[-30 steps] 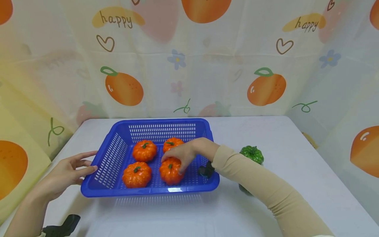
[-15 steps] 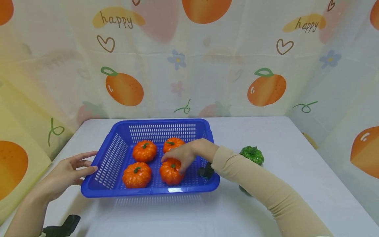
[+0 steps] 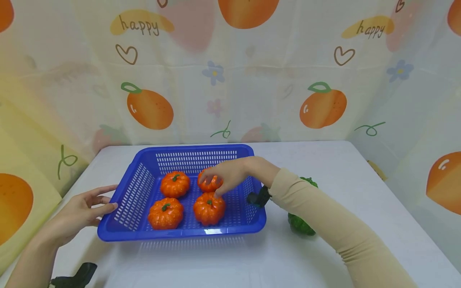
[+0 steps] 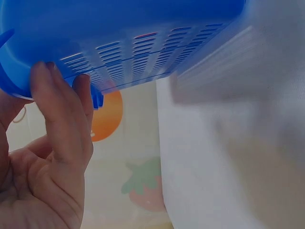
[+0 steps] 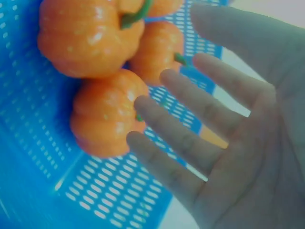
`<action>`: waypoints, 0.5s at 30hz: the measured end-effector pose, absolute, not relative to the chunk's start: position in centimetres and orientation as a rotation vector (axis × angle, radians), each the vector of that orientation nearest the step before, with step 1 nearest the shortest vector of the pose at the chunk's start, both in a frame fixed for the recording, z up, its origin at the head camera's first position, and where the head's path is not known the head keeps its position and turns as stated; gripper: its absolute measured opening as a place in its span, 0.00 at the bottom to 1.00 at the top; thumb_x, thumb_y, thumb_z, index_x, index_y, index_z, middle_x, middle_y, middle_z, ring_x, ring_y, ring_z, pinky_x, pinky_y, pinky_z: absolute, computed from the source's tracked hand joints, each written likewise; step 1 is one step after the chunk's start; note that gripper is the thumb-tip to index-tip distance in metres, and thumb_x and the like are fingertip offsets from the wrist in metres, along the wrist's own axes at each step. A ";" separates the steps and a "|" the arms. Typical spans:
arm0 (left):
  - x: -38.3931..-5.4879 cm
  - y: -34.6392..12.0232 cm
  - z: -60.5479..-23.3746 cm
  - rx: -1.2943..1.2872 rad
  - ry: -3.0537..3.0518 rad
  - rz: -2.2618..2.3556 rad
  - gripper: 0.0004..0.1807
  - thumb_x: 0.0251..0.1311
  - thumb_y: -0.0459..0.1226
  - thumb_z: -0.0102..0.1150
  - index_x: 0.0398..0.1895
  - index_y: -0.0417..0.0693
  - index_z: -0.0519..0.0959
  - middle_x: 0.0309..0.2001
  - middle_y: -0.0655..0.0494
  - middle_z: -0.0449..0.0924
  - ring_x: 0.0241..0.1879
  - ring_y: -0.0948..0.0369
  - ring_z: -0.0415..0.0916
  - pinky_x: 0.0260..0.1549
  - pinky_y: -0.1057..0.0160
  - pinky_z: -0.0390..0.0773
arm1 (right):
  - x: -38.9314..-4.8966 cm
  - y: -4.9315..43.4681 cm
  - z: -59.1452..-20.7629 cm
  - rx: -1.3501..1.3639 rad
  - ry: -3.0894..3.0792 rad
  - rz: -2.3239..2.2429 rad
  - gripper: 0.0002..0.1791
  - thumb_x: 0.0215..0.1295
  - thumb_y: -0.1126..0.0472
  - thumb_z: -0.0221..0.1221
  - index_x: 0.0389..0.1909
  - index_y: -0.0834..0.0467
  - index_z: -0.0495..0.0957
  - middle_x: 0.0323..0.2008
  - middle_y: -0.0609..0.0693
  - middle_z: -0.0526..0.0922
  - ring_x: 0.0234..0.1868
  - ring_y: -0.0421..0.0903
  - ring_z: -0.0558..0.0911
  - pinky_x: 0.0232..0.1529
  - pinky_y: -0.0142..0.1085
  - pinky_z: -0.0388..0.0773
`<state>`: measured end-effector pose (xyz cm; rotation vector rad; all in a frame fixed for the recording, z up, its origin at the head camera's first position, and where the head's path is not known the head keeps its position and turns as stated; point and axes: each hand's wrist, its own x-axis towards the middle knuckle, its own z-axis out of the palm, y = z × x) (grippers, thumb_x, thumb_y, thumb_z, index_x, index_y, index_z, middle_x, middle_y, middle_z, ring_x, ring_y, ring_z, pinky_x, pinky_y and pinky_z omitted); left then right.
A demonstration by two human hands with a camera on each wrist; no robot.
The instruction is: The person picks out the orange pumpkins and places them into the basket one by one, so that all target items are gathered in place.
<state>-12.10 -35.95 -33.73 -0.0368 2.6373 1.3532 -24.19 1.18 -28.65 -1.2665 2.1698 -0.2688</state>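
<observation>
A blue mesh basket (image 3: 122, 224) holds several small orange pumpkins. At its left end my left hand (image 3: 83, 212) grips the rim; in the left wrist view this hand's fingers (image 4: 62, 109) lie against the outer wall. My right hand (image 3: 230, 176) hovers over the basket with its fingers spread and nothing in them. Just below its thumb sits the front right pumpkin (image 3: 209, 210). The back right pumpkin (image 3: 209, 186) is partly hidden behind the fingers. On the left side are the front left pumpkin (image 3: 165, 214) and the back left pumpkin (image 3: 175, 185).
On the white table (image 3: 360, 192), right of the basket, are two green objects: a bumpy one at the front (image 3: 300, 225) and another at the back (image 3: 310, 182), both partly covered by the right sleeve (image 3: 324, 216). A fruit-patterned curtain (image 3: 259, 80) hangs behind the table.
My right hand has let go of the front right pumpkin and risen back and slightly right, uncovering that pumpkin's top. The pumpkin stays in place. My left hand keeps its place on the basket.
</observation>
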 end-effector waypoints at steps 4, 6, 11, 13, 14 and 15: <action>-12.1 -36.0 -33.7 -0.020 2.652 1.330 0.38 0.61 0.44 0.56 0.69 0.37 0.53 0.38 0.48 0.74 0.31 0.61 0.78 0.32 0.60 0.82 | -24.3 1.9 -27.9 -1.328 2.184 -0.371 0.25 0.63 0.57 0.56 0.62 0.53 0.64 0.55 0.50 0.74 0.55 0.45 0.75 0.53 0.31 0.73; -12.0 -36.0 -33.7 -0.003 2.663 1.318 0.37 0.61 0.43 0.55 0.68 0.36 0.53 0.38 0.48 0.75 0.32 0.61 0.78 0.32 0.61 0.82 | -24.4 2.4 -27.7 -1.364 2.194 -0.409 0.25 0.63 0.57 0.56 0.61 0.53 0.65 0.56 0.50 0.74 0.54 0.46 0.75 0.53 0.32 0.73; -11.9 -35.9 -33.7 0.019 2.695 1.266 0.36 0.62 0.42 0.54 0.68 0.35 0.53 0.39 0.47 0.75 0.32 0.62 0.78 0.31 0.62 0.82 | -24.5 3.9 -27.6 -1.400 2.253 -0.461 0.24 0.63 0.57 0.56 0.60 0.52 0.66 0.57 0.50 0.73 0.54 0.47 0.76 0.54 0.36 0.73; -12.0 -35.8 -33.7 0.024 2.708 1.235 0.36 0.62 0.42 0.54 0.68 0.34 0.54 0.40 0.46 0.75 0.31 0.63 0.78 0.31 0.63 0.81 | -24.6 4.6 -27.6 -1.415 2.282 -0.475 0.24 0.63 0.57 0.56 0.60 0.52 0.67 0.57 0.50 0.74 0.54 0.46 0.76 0.54 0.37 0.74; -12.0 -35.8 -33.6 0.030 2.716 1.214 0.35 0.63 0.42 0.54 0.68 0.35 0.54 0.41 0.45 0.75 0.32 0.63 0.78 0.30 0.64 0.81 | -24.7 5.0 -27.6 -1.426 2.296 -0.483 0.23 0.63 0.56 0.56 0.60 0.52 0.67 0.56 0.50 0.74 0.53 0.46 0.76 0.53 0.37 0.74; -12.0 -35.7 -33.6 0.030 2.723 1.194 0.35 0.63 0.42 0.54 0.68 0.35 0.54 0.41 0.44 0.75 0.32 0.64 0.78 0.30 0.64 0.81 | -24.7 5.4 -27.6 -1.434 2.312 -0.488 0.23 0.63 0.56 0.56 0.59 0.52 0.68 0.55 0.49 0.75 0.53 0.45 0.77 0.53 0.36 0.74</action>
